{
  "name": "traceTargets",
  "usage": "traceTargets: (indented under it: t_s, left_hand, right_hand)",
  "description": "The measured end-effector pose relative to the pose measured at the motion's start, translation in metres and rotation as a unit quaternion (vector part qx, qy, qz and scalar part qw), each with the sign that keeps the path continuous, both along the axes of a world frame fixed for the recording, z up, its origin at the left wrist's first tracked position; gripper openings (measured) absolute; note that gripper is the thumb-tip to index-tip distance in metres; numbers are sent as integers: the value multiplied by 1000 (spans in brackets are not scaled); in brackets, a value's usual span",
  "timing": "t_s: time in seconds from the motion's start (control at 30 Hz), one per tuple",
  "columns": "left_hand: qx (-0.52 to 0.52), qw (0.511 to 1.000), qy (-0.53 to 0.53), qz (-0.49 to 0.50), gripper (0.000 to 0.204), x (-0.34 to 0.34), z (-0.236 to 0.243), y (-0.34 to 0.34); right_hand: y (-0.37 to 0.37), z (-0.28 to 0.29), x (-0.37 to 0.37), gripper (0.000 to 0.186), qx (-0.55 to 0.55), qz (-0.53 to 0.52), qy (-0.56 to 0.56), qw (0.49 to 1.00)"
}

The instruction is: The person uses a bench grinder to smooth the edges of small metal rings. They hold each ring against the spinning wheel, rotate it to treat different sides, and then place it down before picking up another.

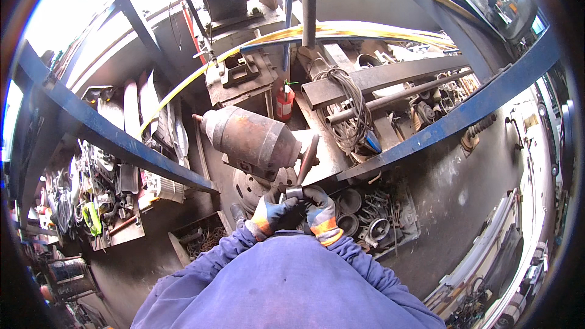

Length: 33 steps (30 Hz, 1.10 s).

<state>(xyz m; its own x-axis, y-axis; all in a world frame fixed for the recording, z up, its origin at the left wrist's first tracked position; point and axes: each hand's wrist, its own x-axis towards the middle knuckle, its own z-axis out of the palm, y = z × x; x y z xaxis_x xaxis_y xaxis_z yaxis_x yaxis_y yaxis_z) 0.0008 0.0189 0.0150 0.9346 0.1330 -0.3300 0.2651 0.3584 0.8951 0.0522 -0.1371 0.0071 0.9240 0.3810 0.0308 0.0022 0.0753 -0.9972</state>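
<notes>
Both my hands are gloved, in dark-palmed gloves with orange, white and blue bands. Between them is a small shiny metal ring-like piece (294,192). My left hand (270,212) is closed on its left side, and my right hand (320,209) grips its right side. Just beyond my fingers stands the grinding wheel (309,159) of a large, rusty bench grinder (255,140). The metal piece is close to the wheel's lower edge; I cannot tell whether they touch. My fingers hide part of the piece.
Below the grinder is a round metal base (247,190) with holes. At right, a tray of metal scraps (390,222) lies on the floor. Blue steel beams (451,119) cross both sides. Farther off are a red fire extinguisher (284,103) and coiled cable (350,116).
</notes>
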Motion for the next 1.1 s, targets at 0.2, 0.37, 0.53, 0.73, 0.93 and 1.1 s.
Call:
traceTargets:
  t_s: [0.2,0.37,0.53,0.73,0.93,1.1]
  left_hand:
    - [-29,1000,-6,-7,45,-3,0,1]
    - [10,1000,5,13,46,-3,-9,1]
    - [2,1000,-1,27,46,4,-18,0]
    - [8,999,22,28,46,5,-14,2]
    - [25,999,3,32,46,6,-14,2]
    - [-18,1000,23,10,47,2,2,2]
  right_hand:
    - [-4,-1,-3,28,5,6,30,1000]
    - [3,5,-2,16,-5,6,104,995]
    - [6,-13,3,17,-7,-2,152,988]
    - [9,-12,4,18,-11,-7,142,990]
    - [10,-5,2,16,-2,-15,148,989]
    - [4,-27,-1,19,-8,-18,80,997]
